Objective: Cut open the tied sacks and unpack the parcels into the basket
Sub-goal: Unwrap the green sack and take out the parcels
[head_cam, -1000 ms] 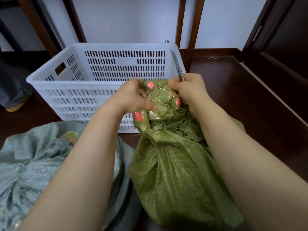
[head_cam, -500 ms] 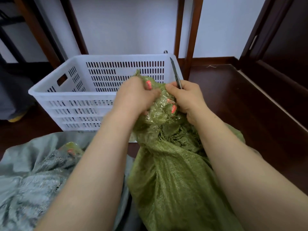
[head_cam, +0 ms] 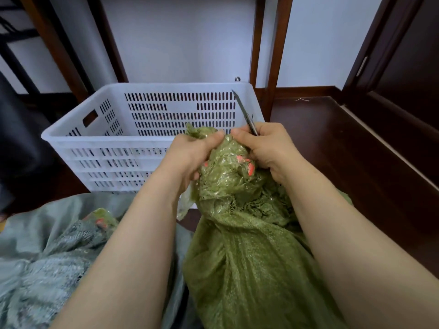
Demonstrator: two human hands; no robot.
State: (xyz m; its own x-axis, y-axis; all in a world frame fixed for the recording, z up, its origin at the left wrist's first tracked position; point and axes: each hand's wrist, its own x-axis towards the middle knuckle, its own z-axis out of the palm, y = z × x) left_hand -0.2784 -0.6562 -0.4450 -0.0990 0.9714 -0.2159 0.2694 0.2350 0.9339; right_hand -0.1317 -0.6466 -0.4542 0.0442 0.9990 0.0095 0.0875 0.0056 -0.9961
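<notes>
Head view: we see the left hand (head_cam: 190, 157) and right hand (head_cam: 266, 148) clutching the bunched neck of the green sack (head_cam: 249, 257) — likely prying it open — the right also holding a blade (head_cam: 244, 115) pointed clear, just before the white basket (head_cam: 152, 91).

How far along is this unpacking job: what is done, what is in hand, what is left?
Done: nothing visible; no parcels show in the basket. In hand: the left hand and right hand grip the green sack at its taped neck, the right also holding a blade. Left: cutting it open, the grey sack, all unpacking.
</notes>
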